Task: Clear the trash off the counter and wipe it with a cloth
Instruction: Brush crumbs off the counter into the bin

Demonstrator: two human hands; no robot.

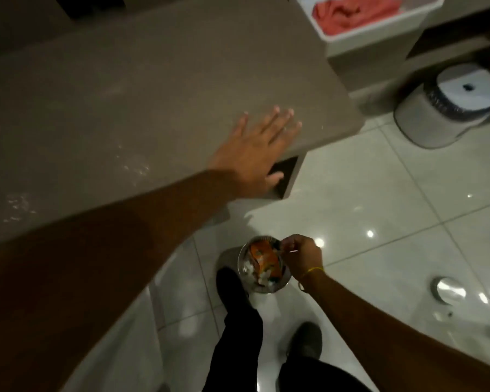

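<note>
The brown counter [153,80] fills the upper left, with pale smears near its front edge. My left hand [255,148] lies flat and open on the counter's near right corner, fingers spread. Below the counter, over the floor, my right hand [300,257] grips the rim of a small metal bowl [277,287] that holds an orange wrapper [263,260] and white scraps. A pink cloth [351,12] lies in a white basket [379,32] at the top right.
A round grey bin with a white lid [450,106] stands on the tiled floor [379,207] to the right of the counter. A shiny round floor fitting [447,290] sits at the right. My legs and shoes [238,321] are below the bowl.
</note>
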